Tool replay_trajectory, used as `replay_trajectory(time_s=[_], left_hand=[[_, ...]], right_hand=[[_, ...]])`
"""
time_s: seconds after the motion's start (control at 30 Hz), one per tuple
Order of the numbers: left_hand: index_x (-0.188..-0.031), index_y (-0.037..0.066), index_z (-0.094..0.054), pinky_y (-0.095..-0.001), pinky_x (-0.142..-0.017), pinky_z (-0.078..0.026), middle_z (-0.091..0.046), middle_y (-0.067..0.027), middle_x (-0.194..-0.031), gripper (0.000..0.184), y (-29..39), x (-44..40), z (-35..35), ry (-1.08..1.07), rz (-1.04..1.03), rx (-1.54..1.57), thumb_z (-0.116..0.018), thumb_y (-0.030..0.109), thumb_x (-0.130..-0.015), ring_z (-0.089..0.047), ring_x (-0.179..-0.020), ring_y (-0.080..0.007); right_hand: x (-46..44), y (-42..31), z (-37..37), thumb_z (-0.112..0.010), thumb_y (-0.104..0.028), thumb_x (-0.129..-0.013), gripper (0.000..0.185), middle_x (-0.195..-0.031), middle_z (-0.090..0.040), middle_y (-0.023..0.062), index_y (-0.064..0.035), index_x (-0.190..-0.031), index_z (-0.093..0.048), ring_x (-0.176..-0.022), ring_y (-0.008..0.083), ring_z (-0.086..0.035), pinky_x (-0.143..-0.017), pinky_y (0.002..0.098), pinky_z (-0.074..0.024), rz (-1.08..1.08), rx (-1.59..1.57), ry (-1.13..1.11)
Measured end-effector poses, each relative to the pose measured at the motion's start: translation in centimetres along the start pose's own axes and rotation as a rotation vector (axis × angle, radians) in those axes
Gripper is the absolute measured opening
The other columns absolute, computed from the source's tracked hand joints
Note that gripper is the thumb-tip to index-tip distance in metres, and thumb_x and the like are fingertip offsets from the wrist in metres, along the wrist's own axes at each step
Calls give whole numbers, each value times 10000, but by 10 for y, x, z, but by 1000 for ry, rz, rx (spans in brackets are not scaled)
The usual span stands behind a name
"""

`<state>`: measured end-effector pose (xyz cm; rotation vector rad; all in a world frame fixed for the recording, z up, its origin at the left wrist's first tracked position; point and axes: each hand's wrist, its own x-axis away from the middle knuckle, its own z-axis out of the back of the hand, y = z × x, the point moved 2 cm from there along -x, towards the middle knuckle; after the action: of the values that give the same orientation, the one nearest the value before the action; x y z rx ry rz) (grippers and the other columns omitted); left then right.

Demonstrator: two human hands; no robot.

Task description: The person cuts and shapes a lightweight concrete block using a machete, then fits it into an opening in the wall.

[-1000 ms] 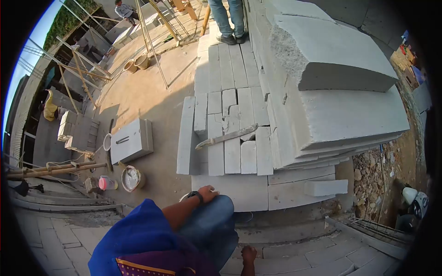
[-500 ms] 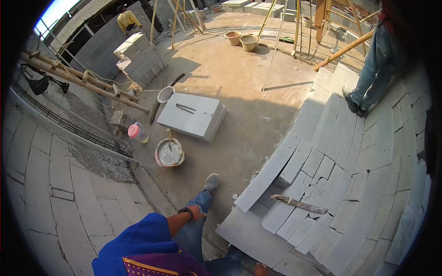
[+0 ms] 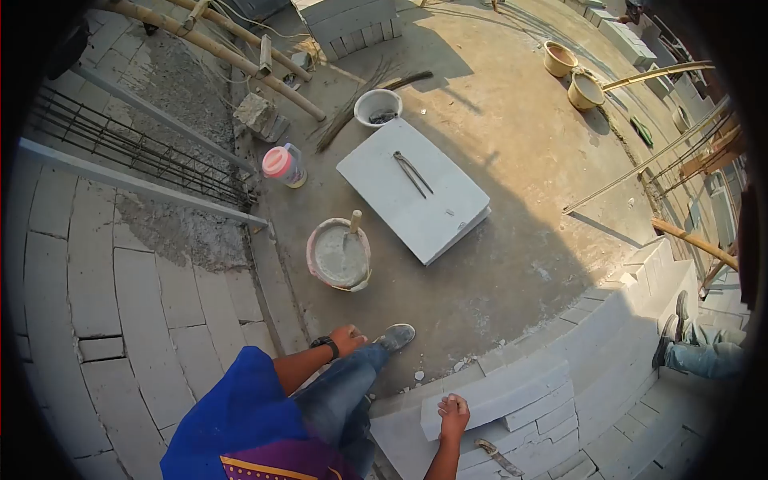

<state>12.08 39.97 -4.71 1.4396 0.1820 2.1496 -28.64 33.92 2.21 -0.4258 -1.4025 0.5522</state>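
My left hand [image 3: 347, 341], with a dark watch at the wrist, rests by my bent knee with its fingers curled; whether it holds anything is hidden. Over the edge of the stacked pale blocks [image 3: 512, 384] is my right hand [image 3: 454, 412], fingers loosely curled and nothing visible in them. Just below and right of it lies a long blade with a worn handle [image 3: 498, 456] on the blocks. In front of me stands a bucket of grey mortar [image 3: 340, 254] with a wooden-handled tool in it.
A large pale block [image 3: 416, 188] carries a thin metal tool. Near it are a pink-lidded jug [image 3: 284, 166] and a white basin [image 3: 378, 107]. Bamboo poles [image 3: 240, 60] and a rebar cage [image 3: 144, 148] lie at left. Another person's legs [image 3: 700, 348] are at right.
The view has swung to the right and closer to the bucket and large block. My right hand has risen from the bottom edge to over the stacked blocks.
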Motion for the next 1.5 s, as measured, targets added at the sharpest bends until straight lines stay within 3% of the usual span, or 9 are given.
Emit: replay_trajectory(time_s=[0.23, 0.57, 0.63, 0.77, 0.9, 1.1, 1.17, 1.3, 1.5], left_hand=[[-1290, 65, -701, -451, -1032, -517, -724, -201, -1244, 628, -72, 39, -8, -141, 238, -167, -705, 556, -898, -680, -1183, -362], [-1287, 29, -697, -428, -1038, -510, -707, -218, -1269, 644, -23, 69, -1, 3, 104, 130, -702, 545, -903, -672, -1194, -347], [-1270, 19, -696, -438, -1012, -519, -712, -216, -1246, 634, -21, 74, 13, 28, 87, 56, -704, 534, -902, -679, -1163, -351], [-1281, 36, -690, -441, -1039, -507, -699, -201, -1246, 604, -45, 76, 42, 130, 160, -45, -700, 503, -899, -649, -1196, -359], [-1317, 12, -673, -427, -1070, -496, -697, -206, -1297, 677, -109, 75, 51, 67, 340, 214, -695, 547, -903, -659, -1221, -343], [-1308, 9, -678, -397, -1046, -511, -725, -187, -1259, 680, -144, 67, 105, 21, 428, 452, -742, 536, -883, -690, -1179, -317], [-1285, 5, -687, -389, -1024, -520, -736, -176, -1228, 653, -142, 59, 122, 38, 476, 543, -762, 511, -877, -699, -1156, -303], [-1238, 0, -701, -376, -972, -538, -757, -157, -1153, 607, -140, 32, 144, 93, 562, 709, -779, 479, -873, -716, -1094, -273], [-1205, -28, -698, -334, -833, -558, -759, -87, -959, 474, -96, 0, 178, 204, 592, 988, -776, 345, -922, -713, -903, -177]], right_hand=[[-34, -72, -11, -608, -264, -1072, 243, -866, -716, 94, -39, -983, -622, -758, 163, -689, -660, 275, -546, 158, 142, -75], [-59, 156, 35, -684, -236, -1009, 237, -776, -692, 88, -12, -941, -644, -639, 186, -673, -527, 302, -512, -231, 312, -191], [-85, 238, 60, -703, -268, -999, 259, -742, -690, 63, -10, -1018, -683, -626, 158, -666, -530, 306, -513, -78, 964, -413], [-25, 126, -21, -707, -630, -909, 828, -1224, -704, 228, 39, -1387, -615, -1086, 310, -701, -860, 387, -590, -454, 1203, -691], [-21, 87, -83, -670, -923, -675, 1504, -1600, -351, 365, 204, -1556, -204, -1484, 459, -402, -1195, 455, -385, -573, 1346, -808], [-67, -91, -235, -736, -874, -660, 1314, -1450, -554, 351, 152, -1444, -496, -1420, 434, -503, -1169, 431, -419, -297, 1523, -622], [-108, -118, -261, -752, -712, -810, 1011, -1238, -700, 298, 131, -1346, -594, -1152, 386, -707, -977, 428, -563, 102, 1534, -625], [-197, -184, -332, -722, -313, -979, 414, -861, -715, 99, 66, -1137, -672, -661, 152, -693, -558, 289, -540, 28, 967, -296], [-335, -300, -507, -726, -321, -968, 415, -843, -731, 129, 74, -1088, -686, -687, 187, -712, -621, 321, -573, 424, 1076, -374]])
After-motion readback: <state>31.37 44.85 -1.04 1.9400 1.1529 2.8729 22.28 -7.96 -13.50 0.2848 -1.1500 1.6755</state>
